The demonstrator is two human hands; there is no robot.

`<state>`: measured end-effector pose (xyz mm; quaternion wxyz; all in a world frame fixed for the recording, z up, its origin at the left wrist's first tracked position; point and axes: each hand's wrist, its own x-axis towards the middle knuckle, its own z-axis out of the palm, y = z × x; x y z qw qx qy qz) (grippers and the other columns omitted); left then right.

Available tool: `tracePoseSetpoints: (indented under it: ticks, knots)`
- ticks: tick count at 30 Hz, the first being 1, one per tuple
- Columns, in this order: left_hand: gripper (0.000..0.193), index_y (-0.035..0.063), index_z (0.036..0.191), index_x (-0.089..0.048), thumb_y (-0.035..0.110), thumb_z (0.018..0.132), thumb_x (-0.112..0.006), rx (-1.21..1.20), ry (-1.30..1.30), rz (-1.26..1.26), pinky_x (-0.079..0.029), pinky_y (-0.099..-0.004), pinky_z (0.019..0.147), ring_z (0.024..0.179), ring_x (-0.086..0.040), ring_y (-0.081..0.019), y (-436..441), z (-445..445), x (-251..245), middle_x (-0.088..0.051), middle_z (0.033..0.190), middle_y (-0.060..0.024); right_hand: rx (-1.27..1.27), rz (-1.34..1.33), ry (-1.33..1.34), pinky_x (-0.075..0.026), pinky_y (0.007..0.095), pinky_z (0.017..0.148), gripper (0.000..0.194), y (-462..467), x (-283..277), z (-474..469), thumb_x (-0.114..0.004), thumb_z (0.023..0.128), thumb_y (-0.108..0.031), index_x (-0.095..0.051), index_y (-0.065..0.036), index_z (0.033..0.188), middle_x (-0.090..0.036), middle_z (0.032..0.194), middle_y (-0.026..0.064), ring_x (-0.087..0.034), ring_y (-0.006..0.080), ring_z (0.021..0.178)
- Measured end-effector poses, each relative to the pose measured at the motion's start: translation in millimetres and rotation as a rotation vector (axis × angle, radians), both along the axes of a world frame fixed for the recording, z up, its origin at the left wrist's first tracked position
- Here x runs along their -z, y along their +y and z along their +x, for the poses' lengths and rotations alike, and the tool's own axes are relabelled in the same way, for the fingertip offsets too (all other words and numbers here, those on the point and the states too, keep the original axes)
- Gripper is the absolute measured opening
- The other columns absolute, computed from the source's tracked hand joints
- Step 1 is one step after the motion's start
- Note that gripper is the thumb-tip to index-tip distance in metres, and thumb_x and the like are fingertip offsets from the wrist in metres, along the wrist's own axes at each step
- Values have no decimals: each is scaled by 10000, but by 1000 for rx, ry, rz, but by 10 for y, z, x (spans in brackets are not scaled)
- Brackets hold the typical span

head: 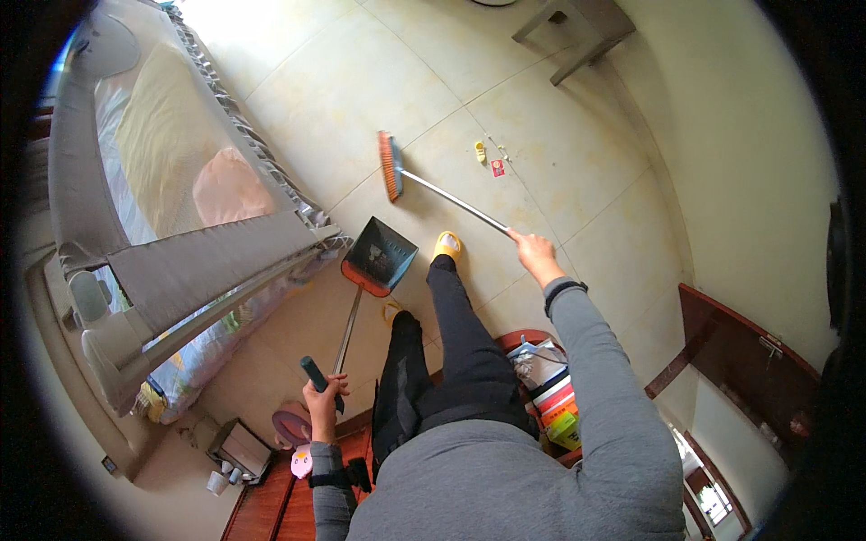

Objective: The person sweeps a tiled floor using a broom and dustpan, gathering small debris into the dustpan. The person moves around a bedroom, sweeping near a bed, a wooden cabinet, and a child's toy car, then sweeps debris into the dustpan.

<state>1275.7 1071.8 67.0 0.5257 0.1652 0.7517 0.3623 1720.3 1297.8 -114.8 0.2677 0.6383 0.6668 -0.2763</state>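
My right hand [536, 254] grips the metal handle of a broom [390, 168], whose orange and blue bristle head is at the tiled floor, slightly blurred. In my left hand [325, 402] is the long handle of a dustpan [380, 258]; its dark green grip pokes out above my fingers. The dustpan's black tray with an orange rear edge lies in front of my feet, and some pale dust shows in it. Right of the broom head, apart from it, lie a small yellow shoe-shaped item [480, 151], a red printed packet [498, 168] and several pale crumbs [504, 153].
A grey-framed crib with mesh sides [210, 253] stands at left, holding bedding. A grey stool-like piece [582, 34] is by the right wall. Beside my right leg sits a red container [524, 336] of books and papers. Behind left are a red wooden cabinet [260, 504] and small items.
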Motion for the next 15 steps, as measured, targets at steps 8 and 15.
tracePoseSetpoints:
  ticks: [8, 15]
  knots:
    - [107, -26, 707, -544, 15, 805, -556, 24, -2, 119, -519, -331, 594, 652, -633, -217, 627, 380, -23, -635, 735, -179, 315, 11, -205, -499, 449, 736, 412, -460, -394, 1304, -436, 894, -252, -415, -385, 1283, -633, 963, 123, -621, 325, 869]
    - [122, -8, 697, -534, 24, 814, -552, 69, -3, 286, -524, -348, 625, 690, -639, -228, 1254, 626, -120, -629, 672, -153, 408, 33, -254, -503, 448, 709, 405, -777, -762, 1844, -443, 886, -243, -445, -342, 1279, -643, 881, 150, -629, 332, 812]
